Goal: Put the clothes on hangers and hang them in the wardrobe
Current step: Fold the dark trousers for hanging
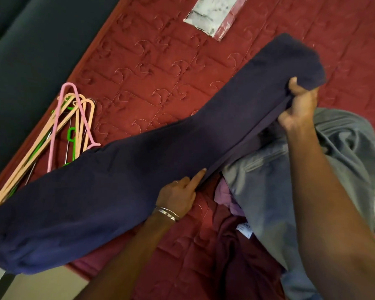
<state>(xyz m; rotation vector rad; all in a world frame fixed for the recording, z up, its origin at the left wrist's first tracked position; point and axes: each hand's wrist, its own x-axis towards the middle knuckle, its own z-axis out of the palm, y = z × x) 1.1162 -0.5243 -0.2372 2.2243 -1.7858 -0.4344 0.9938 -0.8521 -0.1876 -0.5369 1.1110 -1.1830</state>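
A long dark navy garment [139, 169] lies stretched diagonally across the red quilted bed [152, 68]. My right hand [299, 105] pinches its folded edge near the upper right end. My left hand [180, 195], with metal bangles on the wrist, rests on the same edge lower down, index finger pointing along it. A pile of plastic hangers [69, 131], peach, pink and green, lies on the bed to the left, partly covered by the navy garment. A grey garment [268, 202], a maroon one [236, 263] and a lilac one [223, 193] are heaped at lower right.
A white and red flat packet [212, 14] lies at the top of the bed. A dark floor or wall [26, 61] runs along the bed's left edge. A pale floor strip [41, 286] shows at bottom left. No wardrobe is in view.
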